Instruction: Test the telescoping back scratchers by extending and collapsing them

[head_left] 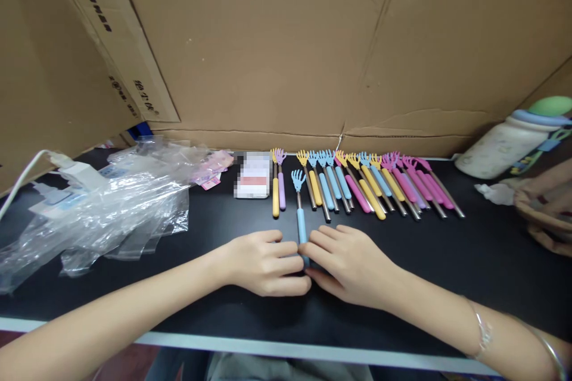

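A blue back scratcher point(301, 223) with a metal neck lies in front of me, its claw head pointing away. My right hand point(346, 262) pinches the lower end of its handle between thumb and fingers. From the other side, my left hand point(270, 265) is closed against the same end; its thumb is hidden. Just beyond, a yellow back scratcher point(276, 196) and a purple back scratcher point(281, 190) lie side by side. To their right is a row of several more back scratchers point(370, 187) in yellow, blue, pink and purple.
Clear plastic bags point(129, 202) are heaped at the left, beside a white plug with a cable point(84, 174). A blurred-out white card or phone point(254, 175) lies mid-table. A bottle point(500, 143) and a brown cloth item point(547, 208) are at right. Cardboard point(277, 41) walls the back.
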Demonstrator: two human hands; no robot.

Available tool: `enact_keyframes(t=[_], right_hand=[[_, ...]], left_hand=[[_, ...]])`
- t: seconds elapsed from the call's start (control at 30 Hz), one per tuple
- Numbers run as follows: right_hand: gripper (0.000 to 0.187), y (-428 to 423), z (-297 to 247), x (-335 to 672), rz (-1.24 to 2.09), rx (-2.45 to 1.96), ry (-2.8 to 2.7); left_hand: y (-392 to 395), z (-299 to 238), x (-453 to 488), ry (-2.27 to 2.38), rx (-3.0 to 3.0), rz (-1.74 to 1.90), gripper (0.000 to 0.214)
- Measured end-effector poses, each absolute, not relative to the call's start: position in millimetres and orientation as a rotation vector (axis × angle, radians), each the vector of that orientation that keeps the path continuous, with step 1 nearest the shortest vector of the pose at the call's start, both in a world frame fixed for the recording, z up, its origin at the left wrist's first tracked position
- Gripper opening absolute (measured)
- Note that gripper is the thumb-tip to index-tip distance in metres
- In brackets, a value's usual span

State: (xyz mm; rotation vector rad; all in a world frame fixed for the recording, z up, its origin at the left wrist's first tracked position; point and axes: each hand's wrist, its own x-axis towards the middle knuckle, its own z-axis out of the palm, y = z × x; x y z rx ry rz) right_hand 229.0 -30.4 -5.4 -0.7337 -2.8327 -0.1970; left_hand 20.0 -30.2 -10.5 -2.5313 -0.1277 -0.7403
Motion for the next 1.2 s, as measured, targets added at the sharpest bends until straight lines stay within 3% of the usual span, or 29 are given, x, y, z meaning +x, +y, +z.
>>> enact_keyframes(t=[0.8,1.2], right_hand=[[0.012,37.7,-6.1,202.0,-0.653,-0.786,-2.753],[0.019,43.1,6.3,211.3,-0.639,-0.870,-2.690]], left_hand=[[-27.4,-11.8,22.3,-0.113,-2.626,-0.667,0.012],[-28.1,-10.0,23.0,-0.119,-2.619,-0.665,0.012]])
